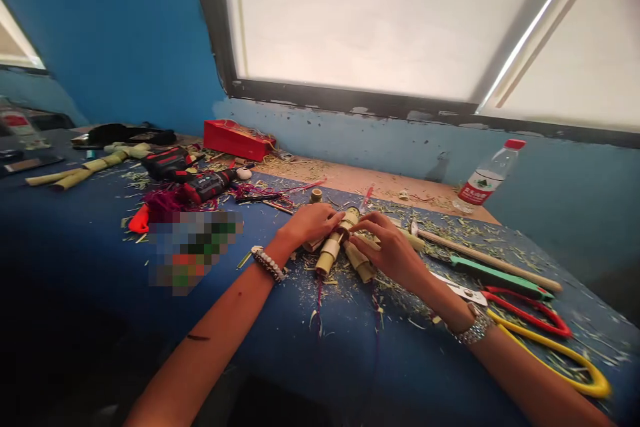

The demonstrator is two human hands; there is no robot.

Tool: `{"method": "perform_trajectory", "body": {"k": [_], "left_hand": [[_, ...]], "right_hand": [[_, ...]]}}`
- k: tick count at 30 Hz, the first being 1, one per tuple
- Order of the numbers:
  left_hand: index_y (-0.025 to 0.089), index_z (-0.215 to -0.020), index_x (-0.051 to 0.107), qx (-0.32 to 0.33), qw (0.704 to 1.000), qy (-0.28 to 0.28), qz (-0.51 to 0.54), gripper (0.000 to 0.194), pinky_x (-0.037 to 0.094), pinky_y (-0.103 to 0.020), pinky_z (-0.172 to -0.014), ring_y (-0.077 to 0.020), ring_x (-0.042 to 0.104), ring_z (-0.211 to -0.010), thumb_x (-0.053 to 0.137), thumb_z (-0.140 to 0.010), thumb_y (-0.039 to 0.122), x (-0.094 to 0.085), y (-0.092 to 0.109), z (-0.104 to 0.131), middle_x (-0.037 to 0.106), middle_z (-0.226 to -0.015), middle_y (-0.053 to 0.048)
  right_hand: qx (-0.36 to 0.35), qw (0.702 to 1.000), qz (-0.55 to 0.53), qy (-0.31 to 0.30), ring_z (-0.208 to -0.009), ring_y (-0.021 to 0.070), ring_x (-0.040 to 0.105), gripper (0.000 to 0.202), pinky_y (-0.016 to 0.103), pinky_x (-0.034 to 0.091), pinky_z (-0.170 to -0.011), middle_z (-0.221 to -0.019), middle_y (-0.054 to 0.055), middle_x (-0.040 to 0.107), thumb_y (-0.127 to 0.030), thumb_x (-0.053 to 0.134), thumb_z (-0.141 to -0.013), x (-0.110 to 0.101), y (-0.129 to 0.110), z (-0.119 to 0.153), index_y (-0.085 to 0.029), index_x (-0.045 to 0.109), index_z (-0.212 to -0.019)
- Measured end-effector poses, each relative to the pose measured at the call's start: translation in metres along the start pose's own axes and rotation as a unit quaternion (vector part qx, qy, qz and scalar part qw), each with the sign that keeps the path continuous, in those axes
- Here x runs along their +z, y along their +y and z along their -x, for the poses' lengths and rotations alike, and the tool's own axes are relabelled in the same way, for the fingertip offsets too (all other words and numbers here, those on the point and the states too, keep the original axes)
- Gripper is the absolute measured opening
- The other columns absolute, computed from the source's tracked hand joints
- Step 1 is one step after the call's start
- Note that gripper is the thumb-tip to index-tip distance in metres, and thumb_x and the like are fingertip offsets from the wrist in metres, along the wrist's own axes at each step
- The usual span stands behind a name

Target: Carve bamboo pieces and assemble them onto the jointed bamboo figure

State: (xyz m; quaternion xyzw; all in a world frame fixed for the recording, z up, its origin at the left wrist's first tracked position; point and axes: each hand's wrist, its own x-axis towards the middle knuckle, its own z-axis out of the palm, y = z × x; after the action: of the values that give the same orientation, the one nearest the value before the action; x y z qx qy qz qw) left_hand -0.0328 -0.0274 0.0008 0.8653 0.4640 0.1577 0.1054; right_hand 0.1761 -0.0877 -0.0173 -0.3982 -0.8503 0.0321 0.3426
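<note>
A jointed bamboo piece (329, 259), made of short tube sections, lies tilted between my hands on the blue table. My left hand (314, 221) is closed on its upper left side, thumb and fingers against the tube. From the right, my right hand (384, 241) has bent fingers and thumb at the same tube; the exact contact at the fingertips is hard to see. Another bamboo section (360, 263) slants out below my right hand. Dark red strings (319, 297) hang from the lower ends towards me. A short bamboo tube (317, 195) stands just behind my left hand.
Scissors with red and yellow handles (530, 313), a green-handled tool (500, 275) and a wooden-handled hammer (485, 255) lie right. A water bottle (485, 181) stands behind them. Left are a power drill (207, 185), bamboo lengths (95, 165) and a red box (237, 140). Shavings litter the table.
</note>
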Motion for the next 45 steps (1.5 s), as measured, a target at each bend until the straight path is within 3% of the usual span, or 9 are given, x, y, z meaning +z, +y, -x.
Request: {"method": "perform_trajectory", "body": {"k": [6, 13, 18, 29, 39, 45], "left_hand": [[0.018, -0.084, 0.073, -0.010, 1.000, 0.014, -0.004, 0.049, 0.042, -0.030, -0.067, -0.0231, 0.067, -0.082, 0.038, -0.100, 0.048, 0.003, 0.000, 0.001, 0.076, -0.092, -0.011], [0.019, -0.081, 0.073, -0.006, 1.000, 0.014, 0.001, 0.050, 0.043, -0.031, -0.067, -0.0235, 0.068, -0.080, 0.041, -0.098, 0.052, 0.004, -0.002, 0.002, 0.075, -0.088, -0.011], [0.019, -0.081, 0.073, -0.008, 1.000, 0.011, 0.003, 0.049, 0.044, -0.031, -0.068, -0.0230, 0.068, -0.080, 0.041, -0.099, 0.052, 0.004, -0.002, 0.002, 0.075, -0.088, -0.011], [0.019, -0.082, 0.074, 0.009, 1.000, -0.005, -0.006, 0.051, 0.044, -0.030, -0.070, -0.0223, 0.067, -0.084, 0.038, -0.100, 0.051, 0.002, -0.001, 0.002, 0.075, -0.092, -0.011], [0.019, -0.084, 0.075, 0.004, 1.000, -0.011, 0.000, 0.053, 0.043, -0.030, -0.069, -0.0224, 0.067, -0.083, 0.037, -0.100, 0.053, 0.002, -0.001, 0.002, 0.075, -0.091, -0.010], [0.019, -0.081, 0.074, 0.007, 1.000, -0.008, -0.002, 0.053, 0.040, -0.030, -0.064, -0.0222, 0.066, -0.078, 0.037, -0.100, 0.051, 0.002, -0.001, 0.002, 0.075, -0.088, -0.010]], "right_hand": [[-0.028, 0.998, 0.012, -0.048, -0.091, 0.0272, 0.059, 0.018, 0.042, 0.050, -0.078, -0.096, 0.008, 0.066, -0.037, 0.055, -0.100, 0.004, 0.001, 0.001, -0.025, 0.068, -0.097], [-0.042, 0.998, 0.012, -0.042, -0.089, 0.0265, 0.059, 0.016, 0.041, 0.050, -0.076, -0.093, 0.007, 0.068, -0.036, 0.058, -0.098, 0.005, -0.003, 0.001, -0.025, 0.069, -0.099], [-0.034, 0.999, 0.030, -0.015, -0.083, 0.0254, 0.060, 0.018, 0.040, 0.050, -0.073, -0.087, 0.007, 0.067, -0.032, 0.054, -0.099, 0.010, -0.002, 0.000, -0.024, 0.068, -0.090], [-0.047, 0.998, 0.030, -0.017, -0.085, 0.0255, 0.060, 0.017, 0.038, 0.051, -0.072, -0.089, 0.007, 0.065, -0.041, 0.064, -0.095, 0.011, -0.004, 0.001, -0.025, 0.070, -0.097], [-0.098, 0.991, 0.094, -0.012, -0.085, 0.0256, 0.060, 0.018, 0.038, 0.049, -0.072, -0.091, 0.007, 0.068, -0.034, 0.054, -0.101, 0.005, -0.012, 0.001, -0.023, 0.067, -0.095], [-0.135, 0.980, 0.145, -0.017, -0.076, 0.0221, 0.060, 0.026, 0.035, 0.046, -0.069, -0.081, 0.006, 0.066, -0.027, 0.047, -0.103, 0.004, -0.015, 0.000, -0.023, 0.066, -0.085]]}}
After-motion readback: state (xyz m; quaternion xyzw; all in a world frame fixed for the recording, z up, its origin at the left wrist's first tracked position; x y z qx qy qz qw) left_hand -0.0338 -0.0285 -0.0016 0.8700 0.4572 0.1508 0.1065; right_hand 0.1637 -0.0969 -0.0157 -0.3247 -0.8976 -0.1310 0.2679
